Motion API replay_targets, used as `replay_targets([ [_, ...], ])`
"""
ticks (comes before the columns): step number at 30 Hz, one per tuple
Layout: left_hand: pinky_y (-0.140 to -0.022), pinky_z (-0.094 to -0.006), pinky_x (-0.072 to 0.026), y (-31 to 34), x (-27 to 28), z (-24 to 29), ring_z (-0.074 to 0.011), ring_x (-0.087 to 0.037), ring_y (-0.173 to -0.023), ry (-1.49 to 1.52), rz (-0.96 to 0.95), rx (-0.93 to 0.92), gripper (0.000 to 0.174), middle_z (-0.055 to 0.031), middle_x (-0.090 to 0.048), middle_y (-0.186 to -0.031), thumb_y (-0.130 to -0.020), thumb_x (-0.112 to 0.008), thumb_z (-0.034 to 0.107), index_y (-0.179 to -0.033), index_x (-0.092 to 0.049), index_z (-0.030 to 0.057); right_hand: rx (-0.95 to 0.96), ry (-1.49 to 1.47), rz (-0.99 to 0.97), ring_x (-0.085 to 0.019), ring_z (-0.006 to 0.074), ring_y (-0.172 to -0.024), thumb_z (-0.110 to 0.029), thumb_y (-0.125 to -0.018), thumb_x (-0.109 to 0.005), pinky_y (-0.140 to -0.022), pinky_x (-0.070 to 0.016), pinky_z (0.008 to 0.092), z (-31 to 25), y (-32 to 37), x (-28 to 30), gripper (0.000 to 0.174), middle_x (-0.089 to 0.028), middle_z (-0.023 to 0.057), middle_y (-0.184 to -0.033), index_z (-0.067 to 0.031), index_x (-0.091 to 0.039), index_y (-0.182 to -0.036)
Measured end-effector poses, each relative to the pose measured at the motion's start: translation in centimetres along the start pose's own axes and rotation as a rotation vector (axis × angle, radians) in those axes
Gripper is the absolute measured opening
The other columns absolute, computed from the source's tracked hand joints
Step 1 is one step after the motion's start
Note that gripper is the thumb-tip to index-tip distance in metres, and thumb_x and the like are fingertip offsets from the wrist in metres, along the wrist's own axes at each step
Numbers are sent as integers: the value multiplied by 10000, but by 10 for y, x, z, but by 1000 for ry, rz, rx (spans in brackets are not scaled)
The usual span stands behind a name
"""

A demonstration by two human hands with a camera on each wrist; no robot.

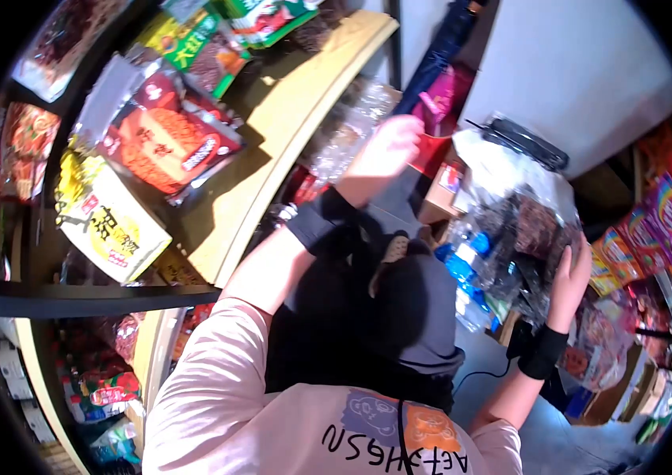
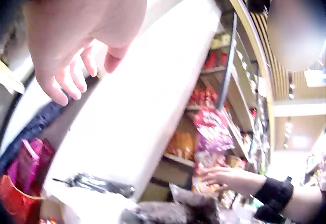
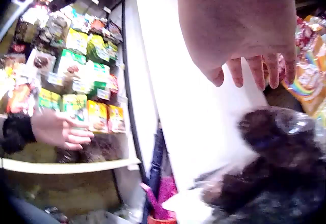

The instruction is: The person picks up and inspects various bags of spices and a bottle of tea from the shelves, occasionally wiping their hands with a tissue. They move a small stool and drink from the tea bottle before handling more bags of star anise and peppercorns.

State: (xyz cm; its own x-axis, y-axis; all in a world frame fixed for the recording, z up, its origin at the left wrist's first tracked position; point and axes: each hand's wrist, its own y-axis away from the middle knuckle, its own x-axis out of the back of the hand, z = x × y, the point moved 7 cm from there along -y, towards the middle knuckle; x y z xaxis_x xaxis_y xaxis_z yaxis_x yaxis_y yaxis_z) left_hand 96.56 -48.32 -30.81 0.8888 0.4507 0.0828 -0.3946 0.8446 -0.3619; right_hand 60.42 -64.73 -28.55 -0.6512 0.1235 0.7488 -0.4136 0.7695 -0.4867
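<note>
My left hand (image 1: 387,154) is raised near the shelf's front edge, above clear plastic packets (image 1: 352,127). In the left wrist view its fingers (image 2: 76,78) hang loosely bent, with nothing in them. Beside a pile of clear bags with dark brown contents (image 1: 538,226) is my right hand (image 1: 573,273). Its fingers (image 3: 254,71) are spread and relaxed in the right wrist view, above the same dark bags (image 3: 275,137), and grip nothing. A white plastic bag (image 1: 486,170) lies at the back of that pile, with a black packet (image 1: 522,142) on top.
On the left, a wooden shelf (image 1: 288,119) bears red snack packs (image 1: 169,134) and a yellow-and-white pack (image 1: 110,222). A white panel (image 1: 573,71) rises ahead. Blue-labelled bottles (image 1: 466,265) lie beside the pile. Colourful bags (image 1: 660,222) line the right. A pink bag (image 1: 448,91) stands ahead.
</note>
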Motion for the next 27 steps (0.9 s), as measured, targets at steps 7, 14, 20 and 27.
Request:
replay_targets([
  [7, -681, -257, -430, 22, 291, -80, -94, -498, -760, 33, 1125, -33, 520, -27, -537, -931, -839, -569, 88, -1307, -354, 17, 158, -742, -217, -561, 269, -1092, -89, -865, -564, -945, -406, 321, -245, -52, -93, 346, -589, 159, -1167, -5, -532, -1199],
  [14, -1017, -338, -330, -17, 388, -77, -244, -414, -1226, -24, 1031, -306, 697, -130, -442, -1338, -795, -663, 146, -1400, -323, 70, 63, -1121, -306, -569, 265, -1063, -120, -858, -520, -908, -418, 316, -339, -58, -233, 345, -596, 176, -1138, -10, -528, -1185],
  [20, -999, -340, -355, -39, 399, -79, -237, -456, -1179, 21, 1034, -187, 585, -118, -480, -1300, -832, -629, 180, -1346, -379, 55, -65, -1165, -375, -579, 281, -1038, -78, -866, -506, -875, -439, 325, -332, -52, -299, 273, -608, 156, -1092, -19, -552, -1129],
  [27, -978, -342, -384, -50, 393, -90, -229, -505, -1123, 77, 1043, -65, 471, -103, -523, -1257, -874, -590, 220, -1283, -445, 38, -66, -1143, -304, -587, 287, -992, -48, -854, -509, -863, -448, 348, -331, -56, -315, 250, -618, 145, -1023, -27, -556, -1099],
])
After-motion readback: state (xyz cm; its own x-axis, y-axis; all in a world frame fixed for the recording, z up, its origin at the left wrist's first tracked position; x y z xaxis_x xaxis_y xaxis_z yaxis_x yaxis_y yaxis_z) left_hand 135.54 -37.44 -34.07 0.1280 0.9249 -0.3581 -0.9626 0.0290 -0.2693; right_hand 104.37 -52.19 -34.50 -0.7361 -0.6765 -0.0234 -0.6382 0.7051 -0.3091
